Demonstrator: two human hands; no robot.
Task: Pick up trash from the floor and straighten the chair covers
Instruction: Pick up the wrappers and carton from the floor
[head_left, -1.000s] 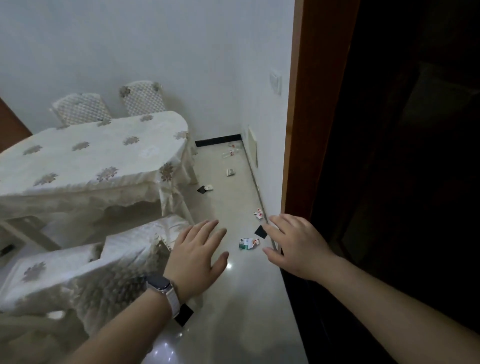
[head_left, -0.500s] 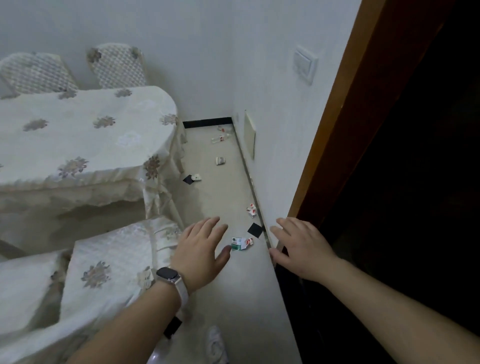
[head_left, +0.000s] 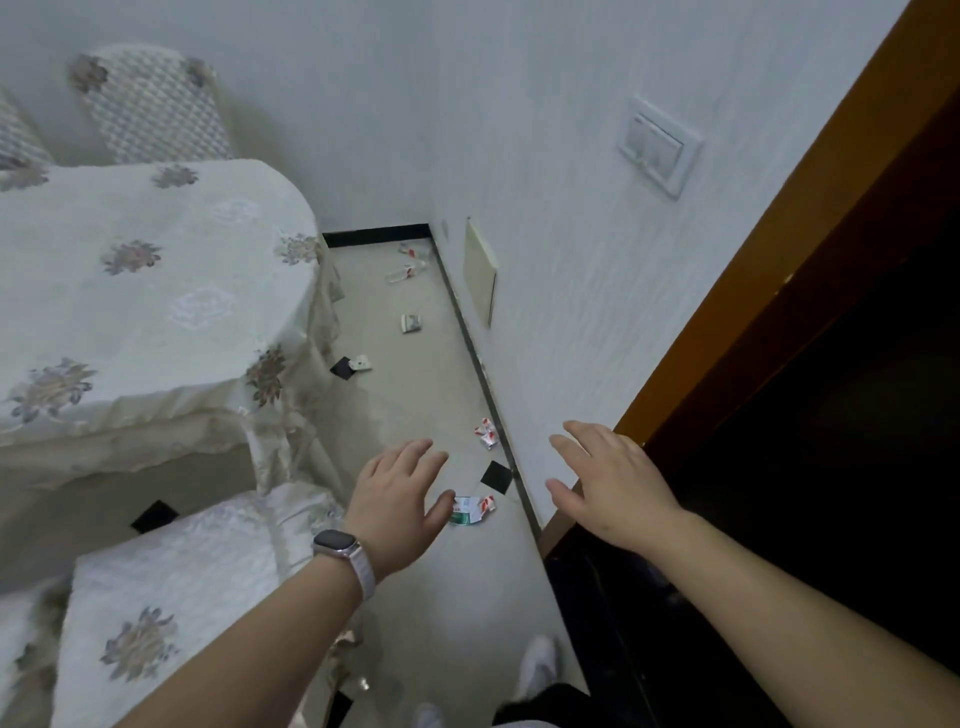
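Left grip (head_left: 400, 506): open, fingers spread and holding nothing, at 7 o'clock in my view; a watch (head_left: 337, 544) sits on the wrist.
Right grip (head_left: 613, 493): open and empty too, fingers straight, at 5 o'clock, in front of the wall corner by the door frame (head_left: 779, 260); I cannot tell if it touches.
Nearest trash: a green-and-red wrapper (head_left: 470, 510) on the floor (head_left: 431, 405), at 3 o'clock of the left thumb, which hides its left edge.
Other trash: a red-and-white wrapper (head_left: 487, 433) and a black square (head_left: 496, 476) at 12 o'clock of that wrapper, along the skirting; a small packet (head_left: 412, 323) and more scraps (head_left: 408, 270) beyond it, towards the corner.
Writing: I see print on the wrappers and packet, but it is too small to read.
Chair covers: a floral chair cover (head_left: 182, 597) at 8 o'clock, cut off by the frame; a quilted one (head_left: 150, 104) at 10 o'clock, behind the table (head_left: 156, 286).
Hard to make out: the doorway at 3 o'clock is dark; the lower left is blurred.
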